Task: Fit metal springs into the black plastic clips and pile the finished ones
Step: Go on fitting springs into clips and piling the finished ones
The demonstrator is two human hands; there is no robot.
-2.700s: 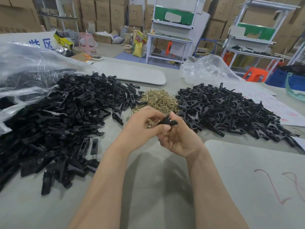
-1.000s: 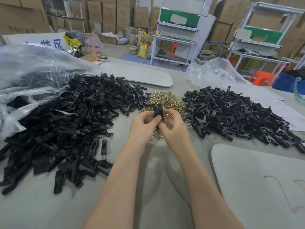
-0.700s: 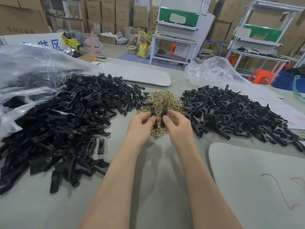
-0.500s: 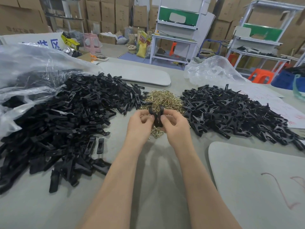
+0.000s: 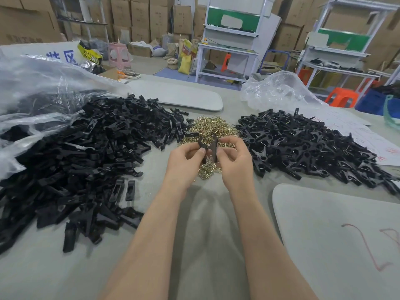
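Grey table (image 5: 205,224) bears left clip heap (image 5: 86,161), brass springs (image 5: 213,127) between, right clip heap (image 5: 303,148).

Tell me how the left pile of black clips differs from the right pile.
The left pile is bigger than the right pile. The left pile is flat, straight single pieces; the right pile is forked, joined clips. The left pile spills from a clear bag; the right pile lies in the open. Both are black plastic on the table, flanking the springs.
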